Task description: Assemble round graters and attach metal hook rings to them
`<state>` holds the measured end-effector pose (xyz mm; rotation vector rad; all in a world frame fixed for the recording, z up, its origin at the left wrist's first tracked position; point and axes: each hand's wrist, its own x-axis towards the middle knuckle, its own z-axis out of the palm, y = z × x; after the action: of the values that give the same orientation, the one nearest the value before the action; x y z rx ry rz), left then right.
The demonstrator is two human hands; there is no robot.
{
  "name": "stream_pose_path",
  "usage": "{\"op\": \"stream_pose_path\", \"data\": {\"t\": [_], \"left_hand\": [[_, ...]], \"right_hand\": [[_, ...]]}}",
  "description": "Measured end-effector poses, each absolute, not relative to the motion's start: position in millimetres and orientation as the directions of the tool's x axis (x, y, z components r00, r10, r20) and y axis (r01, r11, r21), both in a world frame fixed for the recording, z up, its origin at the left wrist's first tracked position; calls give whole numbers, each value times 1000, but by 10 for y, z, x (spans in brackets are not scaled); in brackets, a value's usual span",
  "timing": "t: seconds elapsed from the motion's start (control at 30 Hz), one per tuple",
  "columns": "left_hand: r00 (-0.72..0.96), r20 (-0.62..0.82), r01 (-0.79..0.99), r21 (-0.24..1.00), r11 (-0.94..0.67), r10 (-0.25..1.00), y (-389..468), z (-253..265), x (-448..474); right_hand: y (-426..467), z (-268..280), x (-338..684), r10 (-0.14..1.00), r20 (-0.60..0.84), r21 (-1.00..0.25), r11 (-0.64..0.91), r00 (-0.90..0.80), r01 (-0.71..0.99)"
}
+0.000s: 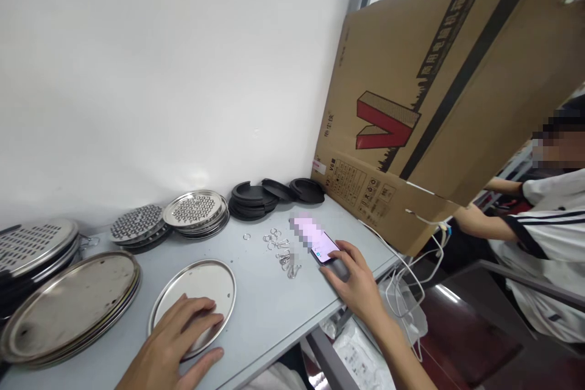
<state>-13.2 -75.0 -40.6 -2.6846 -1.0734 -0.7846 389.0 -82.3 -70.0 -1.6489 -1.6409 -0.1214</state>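
Note:
My left hand point(176, 341) lies with spread fingers over a round, rimmed metal plate point(214, 280), touching its top. My right hand point(356, 283) is at the near end of a phone point(324, 247) with a lit screen that lies on the table. A fingertip rests on the phone's lower right part, while the thumb is apart near its bottom edge. Between the hands, several small metal rings point(273, 237) and metal clasps point(286, 259) are scattered on the table.
Stacked round metal plates point(77, 298) stand at the left. Behind are perforated metal discs point(196, 210) and black round pieces point(251, 198) along the white wall. A large cardboard box point(388, 73) leans at the right, with white cables point(411, 274) below and a person point(548, 213) beyond.

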Motion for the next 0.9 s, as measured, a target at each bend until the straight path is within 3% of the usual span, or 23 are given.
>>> {"op": "stream_pose_path", "data": {"t": [0.33, 0.47, 0.63, 0.9], "left_hand": [[608, 524, 680, 45, -732, 597, -745, -399, -123], [616, 505, 680, 47, -732, 605, -748, -425, -143], [623, 493, 689, 20, -724, 607, -735, -450, -152], [616, 523, 684, 16, -729, 589, -742, -403, -129]], "right_hand": [[-802, -732, 3875, 793, 585, -456, 149, 170, 877], [-736, -587, 3888, 872, 458, -452, 62, 172, 890], [-429, -301, 3813, 958, 263, -337, -20, 114, 941], [-174, -223, 3693, 976, 204, -227, -28, 76, 974]]}}
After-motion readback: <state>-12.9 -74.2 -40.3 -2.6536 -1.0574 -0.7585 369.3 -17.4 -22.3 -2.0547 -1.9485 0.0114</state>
